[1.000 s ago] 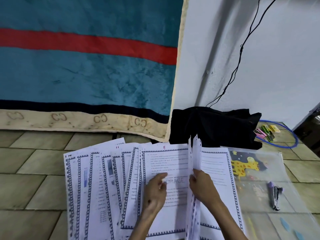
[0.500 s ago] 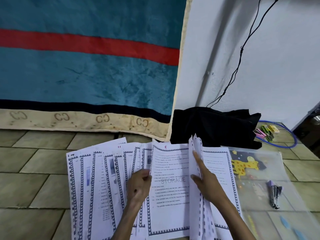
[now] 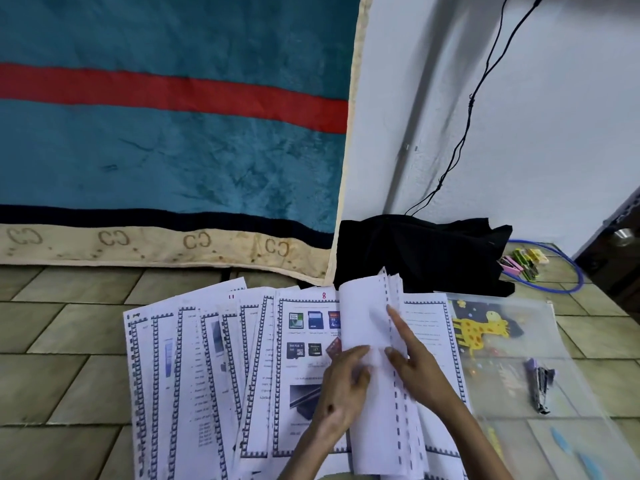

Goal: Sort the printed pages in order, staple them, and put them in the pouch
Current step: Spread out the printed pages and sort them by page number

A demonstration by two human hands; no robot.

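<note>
White paper: printed pages (image 3: pixel 221 368) fanned flat on the tiled floor (image 3: pixel 52 341), long axes running away from the person. Turned sheet (image 3: pixel 363 327) stands curled between both hands. Left hand (image 3: pixel 341 389) pinches its lower edge; right hand (image 3: pixel 420 365), fingers loose, steadies the remaining stack just beside it. Page marked 8 (image 3: pixel 304 344) lies directly left of the grip. Pouch (image 3: pixel 512 341) and stapler (image 3: pixel 540 384) lie at the right, nearer the right hand.

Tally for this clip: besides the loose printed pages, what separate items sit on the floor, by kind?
Clear pouch with giraffe print: 1
Stapler, lying on the pouch: 1
Black cloth bundle: 1
Blue cord loop: 1
Cluster of coloured clips: 1, individual clips too small to count
Total: 5
</note>
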